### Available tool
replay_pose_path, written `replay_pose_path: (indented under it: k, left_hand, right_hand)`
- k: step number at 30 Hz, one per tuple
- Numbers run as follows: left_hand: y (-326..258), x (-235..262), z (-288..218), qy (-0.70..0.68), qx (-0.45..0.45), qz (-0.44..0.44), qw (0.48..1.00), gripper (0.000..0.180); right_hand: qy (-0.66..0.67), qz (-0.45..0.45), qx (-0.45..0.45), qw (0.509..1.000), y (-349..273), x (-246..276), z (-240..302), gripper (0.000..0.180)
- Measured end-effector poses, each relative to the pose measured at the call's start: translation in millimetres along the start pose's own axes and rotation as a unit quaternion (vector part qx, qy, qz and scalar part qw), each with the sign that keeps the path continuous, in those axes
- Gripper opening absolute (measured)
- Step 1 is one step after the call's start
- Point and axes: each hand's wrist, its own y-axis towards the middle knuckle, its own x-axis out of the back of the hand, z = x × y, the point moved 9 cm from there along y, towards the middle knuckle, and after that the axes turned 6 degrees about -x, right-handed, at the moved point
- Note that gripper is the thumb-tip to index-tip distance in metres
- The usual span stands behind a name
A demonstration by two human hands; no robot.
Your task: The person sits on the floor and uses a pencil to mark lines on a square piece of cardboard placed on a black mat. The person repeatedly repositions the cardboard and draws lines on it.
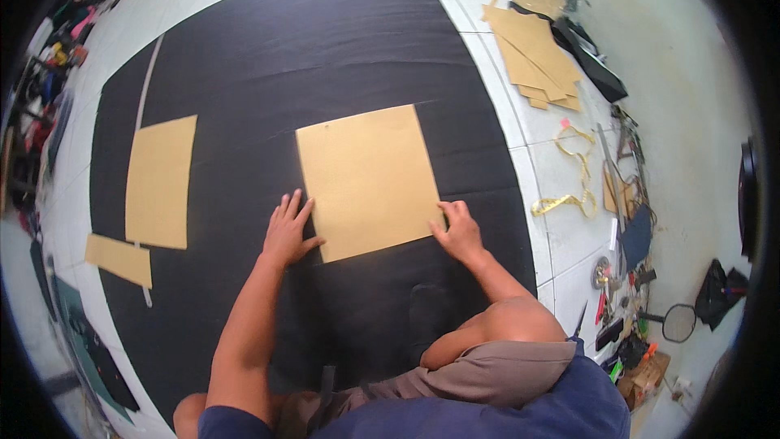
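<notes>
A large, nearly square tan card sheet (370, 183) lies flat on black fabric (244, 97) spread over the floor in front of me. My left hand (288, 232) rests beside the card's left edge, fingers stretched out on the fabric and thumb touching the card near its lower left corner. At the lower right corner, my right hand (459, 230) has bent fingers, with thumb and forefinger closed at the card's edge. Off to the left, a taller tan card piece (161, 183) and a small tan strip (119, 258) lie over a long, thin ruler (149, 81).
Beyond the fabric's right edge, stacked tan card pieces (536, 57) and a yellow measuring tape (581, 171) lie on white floor tiles (536, 130). Assorted tools, a roll of tape (601, 272) and a dark bag (719, 293) sit along the right wall. Clutter lines the far left.
</notes>
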Motion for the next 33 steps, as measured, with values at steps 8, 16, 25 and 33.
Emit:
replay_pose_path:
  k: [8, 16, 25, 33]
  left_hand:
    - [2, -15, -2, 0.012, -0.030, -0.001, 0.999, 0.104]
    - [7, -9, -6, 0.034, -0.053, -0.006, 0.998, 0.105]
    - [10, -4, -2, 0.032, -0.029, 0.005, 0.999, 0.103]
    - [13, -4, -5, 0.027, -0.022, 0.020, 0.999, 0.102]
  right_hand:
    - [-0.046, 0.042, -0.045, 0.997, 1, -3, -15, 0.058]
    - [-0.023, 0.041, -0.041, 0.998, -1, -3, -13, 0.060]
    - [-0.034, 0.032, -0.033, 0.998, 1, -5, -8, 0.060]
    - [-0.029, 0.033, -0.031, 0.999, 0, -4, -8, 0.058]
